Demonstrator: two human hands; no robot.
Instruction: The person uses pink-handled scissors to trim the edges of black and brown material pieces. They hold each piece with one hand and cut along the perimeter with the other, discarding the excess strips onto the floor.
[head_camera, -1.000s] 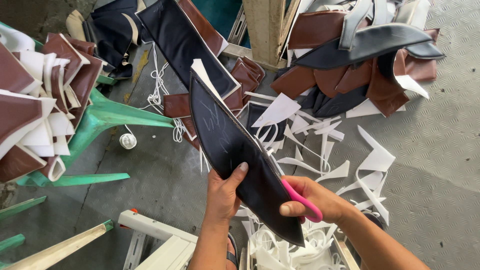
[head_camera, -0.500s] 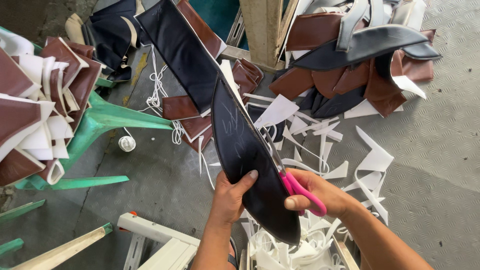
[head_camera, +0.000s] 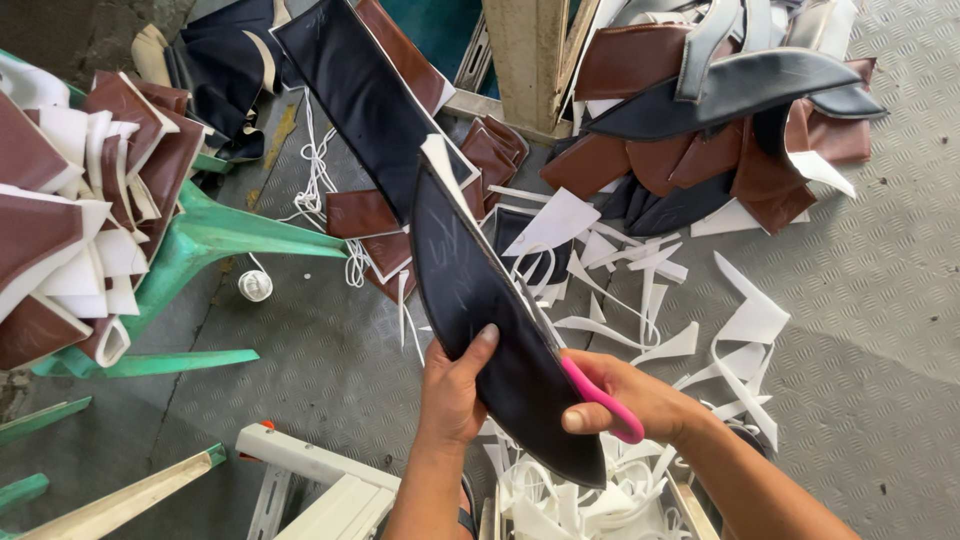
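Note:
My left hand (head_camera: 452, 392) grips a long, pointed piece of black leather-like sheet (head_camera: 478, 300) with a white foam backing, thumb pressed on its dark face. My right hand (head_camera: 625, 395) holds pink-handled scissors (head_camera: 600, 398) at the sheet's right edge; the blades lie along that edge, mostly hidden behind the sheet. The sheet stands tilted, its narrow tip pointing up and away from me.
White foam offcuts (head_camera: 690, 310) litter the grey checker-plate floor (head_camera: 880, 300). Piles of brown and black cut pieces (head_camera: 720, 100) lie at the top right; more are stacked on a green plastic chair (head_camera: 215, 235) at the left. A white string spool (head_camera: 255, 286) lies nearby. A box of trimmings (head_camera: 580, 500) sits below.
The black sheet has shifted a little right and turned more upright, and the scissors have travelled further along its right edge. My left thumb has slid up on the sheet.

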